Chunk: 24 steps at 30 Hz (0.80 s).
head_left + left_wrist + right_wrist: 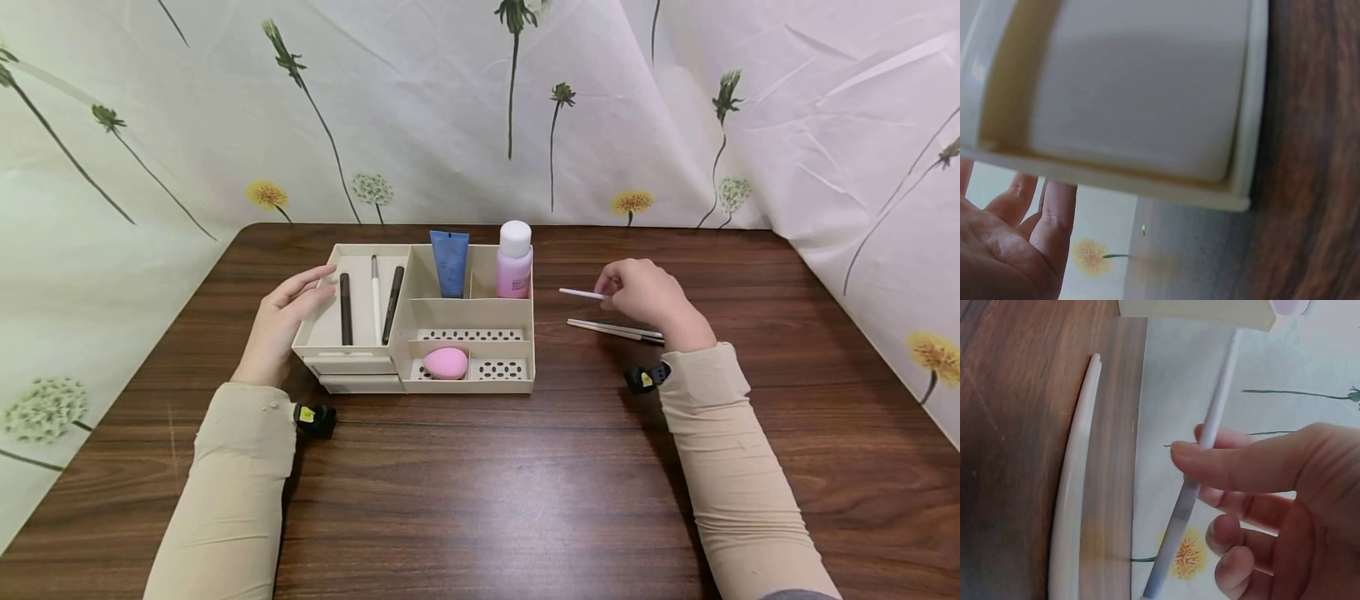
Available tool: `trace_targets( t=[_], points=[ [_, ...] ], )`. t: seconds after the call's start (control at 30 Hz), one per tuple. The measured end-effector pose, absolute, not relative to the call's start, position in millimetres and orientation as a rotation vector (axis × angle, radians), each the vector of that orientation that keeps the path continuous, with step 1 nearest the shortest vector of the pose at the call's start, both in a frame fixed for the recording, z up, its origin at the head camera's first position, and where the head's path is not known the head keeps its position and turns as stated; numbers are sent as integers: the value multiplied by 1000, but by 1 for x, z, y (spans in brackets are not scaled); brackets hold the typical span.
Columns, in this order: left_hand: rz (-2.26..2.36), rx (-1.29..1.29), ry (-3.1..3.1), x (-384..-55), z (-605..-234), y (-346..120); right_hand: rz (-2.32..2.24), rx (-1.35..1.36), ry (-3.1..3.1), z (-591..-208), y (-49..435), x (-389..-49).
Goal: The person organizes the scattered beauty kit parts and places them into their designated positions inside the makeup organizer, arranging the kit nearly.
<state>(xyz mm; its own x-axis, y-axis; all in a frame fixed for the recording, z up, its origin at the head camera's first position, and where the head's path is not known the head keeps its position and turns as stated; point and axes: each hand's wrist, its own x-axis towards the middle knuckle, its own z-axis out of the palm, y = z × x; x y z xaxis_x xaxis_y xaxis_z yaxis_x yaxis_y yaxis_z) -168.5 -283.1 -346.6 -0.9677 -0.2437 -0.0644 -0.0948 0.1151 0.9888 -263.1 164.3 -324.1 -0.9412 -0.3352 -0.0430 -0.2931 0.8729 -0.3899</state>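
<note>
A cream desktop organizer (471, 387) stands on the table. My left hand (279, 321) touches its left rim with fingers extended; the left wrist view shows the fingers (1059, 215) just beyond the wall. In the left compartment lie a white brush (377, 304) and two dark pens, one (346, 310) left and one (393, 307) right of it. To the right of the organizer, my right hand (647, 292) pinches a slim white makeup brush (1219, 394) between thumb and fingertips, above the table. Below that hand lie a pair of thin white sticks (603, 328), their dark ends partly hidden.
The organizer also holds a blue tube (451, 265), a pink bottle with a white cap (513, 271) and a pink makeup sponge (446, 363). The brown wooden table (480, 500) meets a floral cloth (450, 108) at its back edge.
</note>
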Motion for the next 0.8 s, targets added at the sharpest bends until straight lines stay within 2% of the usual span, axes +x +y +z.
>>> trace_targets(
  t=[0.53,0.8],
  points=[
    [-2004,320,-2228,-168,-348,-283,-867,-591,3278,-312,148,-252],
    [-2006,313,-2223,-169,-348,-283,-1195,-879,3481,-312,137,-244]
  ],
)
